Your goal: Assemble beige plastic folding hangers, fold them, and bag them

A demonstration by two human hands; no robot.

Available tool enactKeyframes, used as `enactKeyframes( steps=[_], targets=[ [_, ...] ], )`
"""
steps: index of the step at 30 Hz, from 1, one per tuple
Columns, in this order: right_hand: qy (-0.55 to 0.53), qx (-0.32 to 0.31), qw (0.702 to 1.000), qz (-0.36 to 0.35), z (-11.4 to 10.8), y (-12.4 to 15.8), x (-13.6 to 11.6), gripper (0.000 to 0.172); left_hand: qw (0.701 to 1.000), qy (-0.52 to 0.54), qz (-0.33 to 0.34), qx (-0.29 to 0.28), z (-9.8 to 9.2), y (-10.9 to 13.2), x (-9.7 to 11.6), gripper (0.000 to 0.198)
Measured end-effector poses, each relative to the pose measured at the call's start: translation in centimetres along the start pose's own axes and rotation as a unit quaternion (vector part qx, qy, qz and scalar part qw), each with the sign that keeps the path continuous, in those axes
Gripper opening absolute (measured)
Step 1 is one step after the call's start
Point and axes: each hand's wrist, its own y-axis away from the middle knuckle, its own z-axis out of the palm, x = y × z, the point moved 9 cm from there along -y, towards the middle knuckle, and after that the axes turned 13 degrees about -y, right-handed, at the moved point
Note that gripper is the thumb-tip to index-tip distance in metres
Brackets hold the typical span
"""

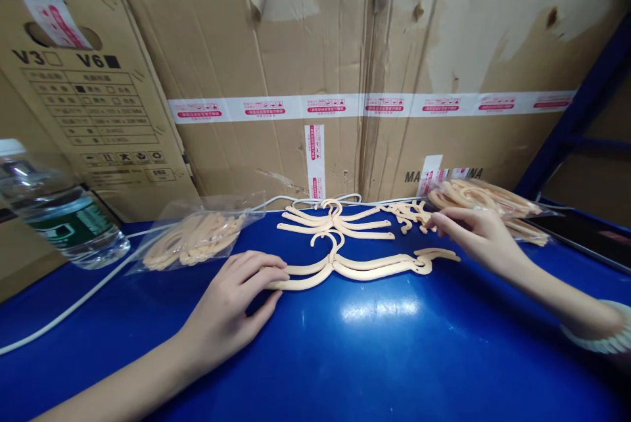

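Observation:
My left hand (pixel 241 304) has its thumb and fingers closed on the left end of a beige plastic hanger (pixel 369 271), which lies with another close behind it on the blue table. A small hooked beige piece (pixel 421 267) sits at the right end of that hanger, with a slim arm pointing right. My right hand (pixel 480 238) reaches to a pile of small beige plastic pieces (pixel 407 213), its fingertips pinched together at the pile's right side. Whatever is between those fingertips is hidden. Several more hangers (pixel 340 219) lie stacked just behind.
Clear bags of beige hanger parts lie at the left (pixel 197 238) and at the right (pixel 480 195). A water bottle (pixel 69 218) stands at far left. A white cable (pixel 73 307) crosses the table (pixel 315 356). Behind rise cardboard boxes (pixel 276 47); a dark flat device (pixel 586 234) lies right.

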Motion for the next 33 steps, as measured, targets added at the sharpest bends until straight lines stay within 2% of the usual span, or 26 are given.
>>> enactKeyframes(
  steps=[8, 17, 24, 33],
  targets=[
    [0.025, -0.019, 0.999, 0.004, 0.4, 0.1, 0.0, 0.046, 0.999, 0.009, 0.044, 0.005, -0.2, 0.0, 1.2, 0.023],
    [0.023, -0.026, 0.999, 0.009, 0.5, 0.1, -0.1, 0.048, 0.99, 0.026, 0.13, -0.043, 0.6, 0.5, 3.1, 0.024],
    [0.012, -0.026, 0.999, 0.015, 0.6, 0.2, -0.7, 0.054, 0.987, 0.018, 0.149, -0.05, 0.5, 0.5, 3.4, 0.028],
    [0.021, -0.039, 0.999, 0.016, 1.0, 0.2, -0.9, 0.053, 0.986, 0.031, 0.152, -0.067, 0.9, 0.8, 3.4, 0.026]
  ],
)
